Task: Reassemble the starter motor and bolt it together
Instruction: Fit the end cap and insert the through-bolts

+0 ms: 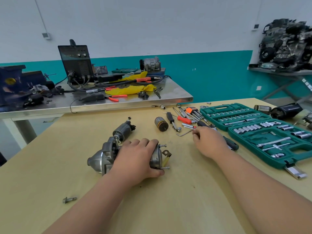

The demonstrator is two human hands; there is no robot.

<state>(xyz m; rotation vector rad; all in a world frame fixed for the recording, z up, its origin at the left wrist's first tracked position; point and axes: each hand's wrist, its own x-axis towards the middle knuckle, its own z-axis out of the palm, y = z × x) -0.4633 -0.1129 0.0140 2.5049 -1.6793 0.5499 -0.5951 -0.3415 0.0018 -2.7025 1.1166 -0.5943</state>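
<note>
Gripping the motor (98, 159) with my left hand (135, 157), I hold it on its side on the table (168, 200), two bolts (163, 145) sticking out of its right end. My right hand (209, 141) sits at the hex key (184, 133), fingers curled. I cannot tell whether they pinch it.

Left hand (136, 157) gripping starter motor (96, 161), right hand (209, 142) by hex key (184, 133)

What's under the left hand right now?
The left hand grips the starter motor lying on the table. Its nose housing shows on the left, the end cap with two protruding bolts on the right. The mid-body is covered by the hand.
</note>
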